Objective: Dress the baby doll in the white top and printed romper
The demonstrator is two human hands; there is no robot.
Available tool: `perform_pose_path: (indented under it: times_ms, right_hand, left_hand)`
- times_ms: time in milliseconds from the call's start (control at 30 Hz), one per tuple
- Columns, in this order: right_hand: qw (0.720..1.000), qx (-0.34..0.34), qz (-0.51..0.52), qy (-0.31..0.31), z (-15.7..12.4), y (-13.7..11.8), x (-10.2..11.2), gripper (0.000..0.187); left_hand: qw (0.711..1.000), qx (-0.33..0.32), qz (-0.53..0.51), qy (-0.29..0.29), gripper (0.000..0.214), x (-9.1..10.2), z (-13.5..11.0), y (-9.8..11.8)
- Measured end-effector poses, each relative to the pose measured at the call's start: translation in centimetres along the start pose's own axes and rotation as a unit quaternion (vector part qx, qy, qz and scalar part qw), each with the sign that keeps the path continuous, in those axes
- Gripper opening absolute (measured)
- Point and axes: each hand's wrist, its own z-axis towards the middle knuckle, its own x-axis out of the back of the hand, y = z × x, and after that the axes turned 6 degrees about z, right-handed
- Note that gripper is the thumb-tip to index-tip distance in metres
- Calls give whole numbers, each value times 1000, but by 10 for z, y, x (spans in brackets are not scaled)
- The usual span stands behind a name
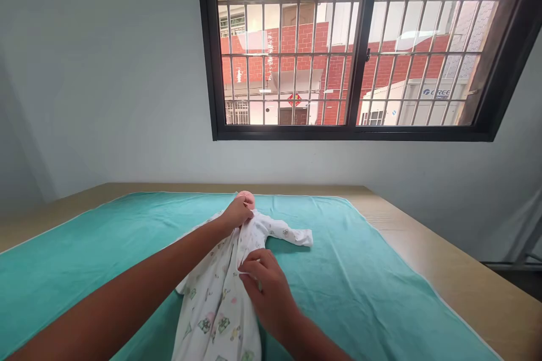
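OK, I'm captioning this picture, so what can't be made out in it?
Head view, throughout:
White printed garment: lower end cut off by the bottom edge.
Garment's side at picture left: partly hidden by the left forearm.
Pink rounded thing: partly covered by the left hand.
Right hand: its curled fingers hide whether they pinch cloth.

Apparently a homelike room, plain pale wall (105, 67), black-framed sliding window (359, 62), metal bars (292, 54), red-brick building (305, 39) just outside.
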Motion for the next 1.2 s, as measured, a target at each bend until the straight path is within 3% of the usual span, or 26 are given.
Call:
perform_pose_path:
  times_ms: [133, 267, 500, 700, 800, 867, 967, 1100, 1200]
  right_hand:
    - [1000, -18, -22, 4, -2, 0, -5, 20]
    - [997, 31, -65, -34, -5, -2, -11, 29]
    - [990, 68, -92, -77, -8, -7, -9, 32]
    - [987, 98, -97, -89, -6, -11, -7, 30]
    - [986, 97, -100, -90, -6, -9, -10, 29]
    - [985, 97, -101, -97, -6, -6, -11, 29]
    - [981, 110, -104, -121, -4, -2, -10, 29]
    - [969, 144, -121, -161, -1, -3, -6, 27]
    - [973, 112, -121, -158, 15, -7, -9, 21]
  left_hand:
    - [998, -11, 43, 52, 35, 11, 0, -9]
    - [990, -30, 107, 91, 28, 16, -4, -21]
    - [969, -47, 213, 117, 28, 24, -38, -51]
    - [944, -30, 314, 100, 24, 47, -91, -130]
    - [936, 32, 336, 96, 42, 55, -105, -170]
    - [936, 78, 330, 92, 50, 57, -108, -186]
    - [936, 93, 326, 101, 44, 57, -109, -191]
    - [927, 39, 341, 154, 46, 59, -116, -180]
    - [935, 9, 325, 139, 26, 63, -122, -173]
